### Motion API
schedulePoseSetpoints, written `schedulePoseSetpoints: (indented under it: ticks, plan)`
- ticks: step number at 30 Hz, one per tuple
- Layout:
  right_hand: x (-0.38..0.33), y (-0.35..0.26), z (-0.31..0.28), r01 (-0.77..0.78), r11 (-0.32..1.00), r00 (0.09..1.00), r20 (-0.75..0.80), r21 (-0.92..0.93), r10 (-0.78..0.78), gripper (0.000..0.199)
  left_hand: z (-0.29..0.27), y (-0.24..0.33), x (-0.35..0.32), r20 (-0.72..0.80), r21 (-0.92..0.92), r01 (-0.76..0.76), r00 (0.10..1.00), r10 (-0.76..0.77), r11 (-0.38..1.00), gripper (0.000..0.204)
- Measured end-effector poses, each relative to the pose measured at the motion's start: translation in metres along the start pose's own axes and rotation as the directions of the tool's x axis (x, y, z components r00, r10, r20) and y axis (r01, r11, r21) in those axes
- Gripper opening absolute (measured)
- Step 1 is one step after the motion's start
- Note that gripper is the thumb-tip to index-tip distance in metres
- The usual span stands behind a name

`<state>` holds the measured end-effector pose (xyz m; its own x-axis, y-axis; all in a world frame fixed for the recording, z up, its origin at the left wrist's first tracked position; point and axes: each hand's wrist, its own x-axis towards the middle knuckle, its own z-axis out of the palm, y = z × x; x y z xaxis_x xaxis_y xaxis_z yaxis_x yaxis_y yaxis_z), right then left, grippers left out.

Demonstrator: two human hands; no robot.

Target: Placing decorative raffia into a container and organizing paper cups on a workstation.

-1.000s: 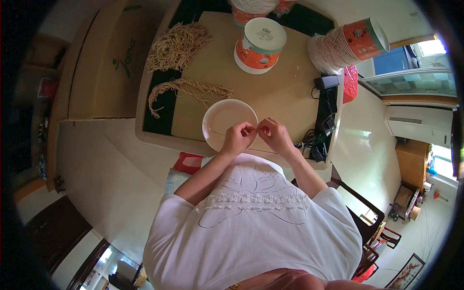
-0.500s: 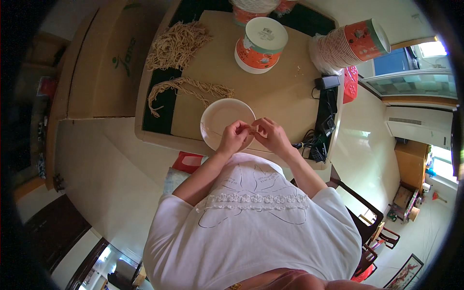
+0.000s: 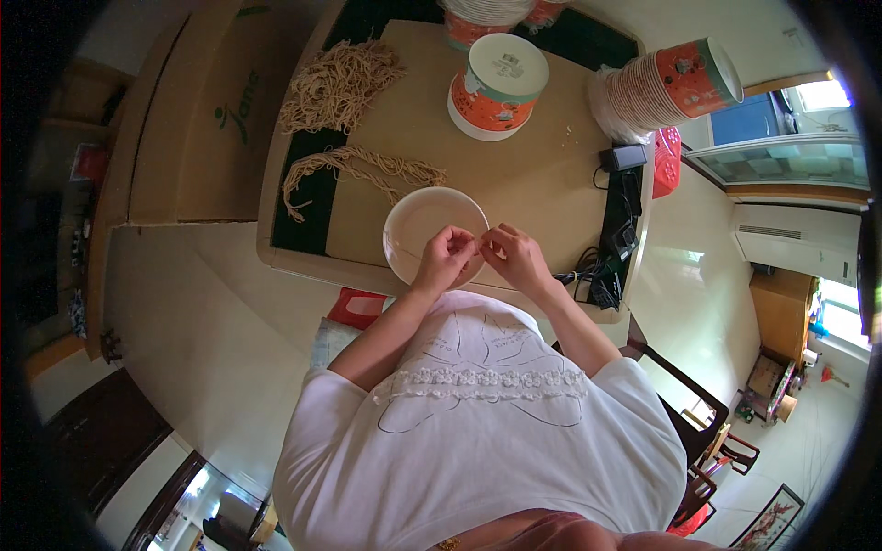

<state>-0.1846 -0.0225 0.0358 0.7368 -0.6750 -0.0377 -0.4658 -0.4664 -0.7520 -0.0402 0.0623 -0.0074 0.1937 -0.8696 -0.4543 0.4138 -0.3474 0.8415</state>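
Note:
Over the right part of a white round bowl (image 3: 404, 230), my left hand (image 3: 445, 259) is closed in a pinch. Fingertips of my right hand (image 3: 516, 255) press together right beside it, almost touching. Whatever small thing they hold between them is too tiny and too hidden to name. Just beyond the bowl lies a loose bundle of thin tan strands (image 3: 377, 167), like cord or dried noodles. A bigger tangled heap of the same strands (image 3: 340, 87) rests at the table's far left.
An upturned orange-and-green paper tub (image 3: 501, 110) stands past the bowl. Stacked paper tubs (image 3: 675, 78) lie on their side at the far right. Black adapters and cables (image 3: 620, 243) line the right edge. Cardboard (image 3: 542, 202) covers the tabletop; a large carton (image 3: 197, 129) stands left.
My fingers have shifted slightly, and the small thing between them shows less than before. Both hands stay over the bowl; the rest of the table looks the same.

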Motion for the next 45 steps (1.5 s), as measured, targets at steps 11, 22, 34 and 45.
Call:
schedulePoseSetpoints:
  ticks: [11,22,34,45]
  plan:
    - [0.001,-0.003,0.0,-0.022,0.993,0.999,-0.044,0.114,0.027,0.007,-0.004,-0.002,0.001,-0.019,0.284,-0.171,0.983,0.184,0.943,0.007]
    - [0.003,0.001,0.006,-0.005,0.993,0.995,-0.099,0.115,0.017,0.01,-0.004,-0.003,0.0,-0.037,0.259,-0.129,0.989,0.143,0.957,0.01]
    - [0.0,0.0,0.003,-0.058,0.998,0.998,-0.008,0.025,0.058,0.008,-0.003,-0.003,0.001,-0.064,0.157,-0.082,0.994,0.093,0.984,0.01]
    - [0.0,-0.005,0.001,-0.029,1.0,0.999,-0.023,0.004,0.03,0.006,-0.003,0.009,0.004,-0.154,0.014,-0.004,0.988,0.007,1.0,0.016]
